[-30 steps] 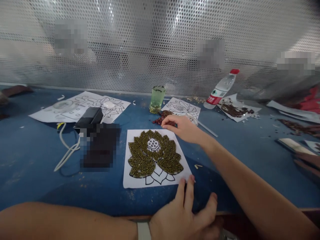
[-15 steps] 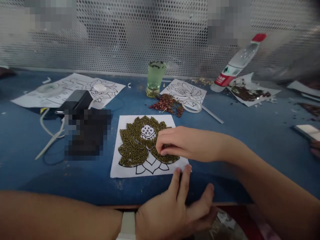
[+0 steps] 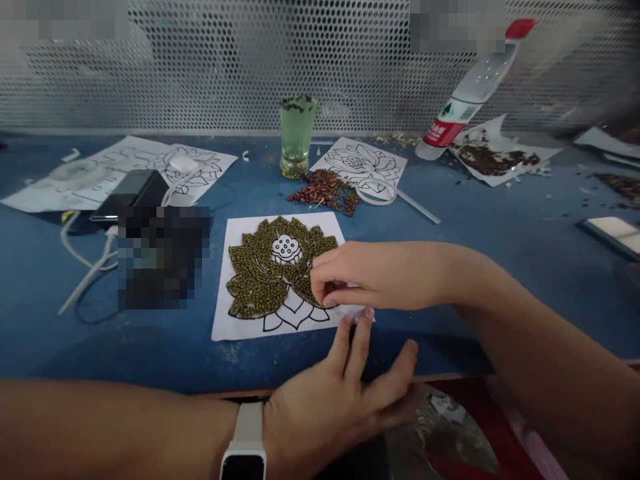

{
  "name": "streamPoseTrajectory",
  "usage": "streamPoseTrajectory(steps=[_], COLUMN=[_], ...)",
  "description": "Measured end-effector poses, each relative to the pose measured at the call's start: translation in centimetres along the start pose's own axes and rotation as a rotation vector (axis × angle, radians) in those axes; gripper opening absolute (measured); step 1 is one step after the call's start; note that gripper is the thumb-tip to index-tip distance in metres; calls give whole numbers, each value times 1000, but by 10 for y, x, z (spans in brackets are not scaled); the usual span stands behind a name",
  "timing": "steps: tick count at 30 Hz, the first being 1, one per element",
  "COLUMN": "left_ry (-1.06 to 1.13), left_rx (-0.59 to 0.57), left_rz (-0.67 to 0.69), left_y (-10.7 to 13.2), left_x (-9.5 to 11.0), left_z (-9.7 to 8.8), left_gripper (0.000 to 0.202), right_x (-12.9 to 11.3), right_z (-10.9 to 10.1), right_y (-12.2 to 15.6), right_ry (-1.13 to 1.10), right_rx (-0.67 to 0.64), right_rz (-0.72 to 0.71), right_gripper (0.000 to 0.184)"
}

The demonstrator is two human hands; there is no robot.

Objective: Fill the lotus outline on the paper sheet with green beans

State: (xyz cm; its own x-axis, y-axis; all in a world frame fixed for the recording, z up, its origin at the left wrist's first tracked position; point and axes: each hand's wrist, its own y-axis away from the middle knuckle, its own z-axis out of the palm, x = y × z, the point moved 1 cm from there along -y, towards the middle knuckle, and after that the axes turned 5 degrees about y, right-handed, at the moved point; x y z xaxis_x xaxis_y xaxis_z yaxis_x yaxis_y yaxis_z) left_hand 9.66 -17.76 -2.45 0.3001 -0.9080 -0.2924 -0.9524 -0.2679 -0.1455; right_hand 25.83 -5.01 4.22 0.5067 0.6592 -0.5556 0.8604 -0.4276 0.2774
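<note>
A white sheet (image 3: pixel 227 325) printed with a lotus outline lies on the blue table. Green mung beans (image 3: pixel 257 290) cover most of its upper petals, while the seed pod (image 3: pixel 287 248) and lowest petals (image 3: pixel 296 315) show bare paper. Over the right side of the drawing, my right hand (image 3: pixel 367 275) is closed with fingers curled and pinched low at the beans; what they hold, if anything, is hidden. My left hand (image 3: pixel 335 397), wearing a white watch (image 3: pixel 243 453), has its fingers spread, two fingertips resting at the sheet's lower right corner.
Behind the sheet are a pile of reddish beans (image 3: pixel 325 189), a cup of greenish liquid (image 3: pixel 297 137), another lotus drawing (image 3: pixel 340 159) and a tape ring (image 3: pixel 376 200). A tilted bottle (image 3: pixel 453 113) stands back right. A black box (image 3: pixel 135 190) and cables (image 3: pixel 87 285) lie left.
The camera view has shifted, so the table and its things sit higher and slightly left. Both hands keep nearly the same pose at the sheet; more of the watch shows.
</note>
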Motion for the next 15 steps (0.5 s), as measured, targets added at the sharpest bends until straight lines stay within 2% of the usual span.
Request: streamPoseTrajectory(steps=[5, 9, 15], left_ry=[46, 97, 151], left_rx=[32, 63, 56], left_rz=[-10, -56, -123], left_y=[0, -1, -1], left_x=[-1, -4, -5], left_z=[-1, -8, -7], left_gripper=[50, 47, 50], right_x=[5, 8, 13], right_z=[-6, -10, -12], right_y=[4, 6, 3], right_ry=[-55, -111, -120], right_rx=[49, 96, 198], right_rz=[20, -30, -47], right_gripper=[12, 13, 13])
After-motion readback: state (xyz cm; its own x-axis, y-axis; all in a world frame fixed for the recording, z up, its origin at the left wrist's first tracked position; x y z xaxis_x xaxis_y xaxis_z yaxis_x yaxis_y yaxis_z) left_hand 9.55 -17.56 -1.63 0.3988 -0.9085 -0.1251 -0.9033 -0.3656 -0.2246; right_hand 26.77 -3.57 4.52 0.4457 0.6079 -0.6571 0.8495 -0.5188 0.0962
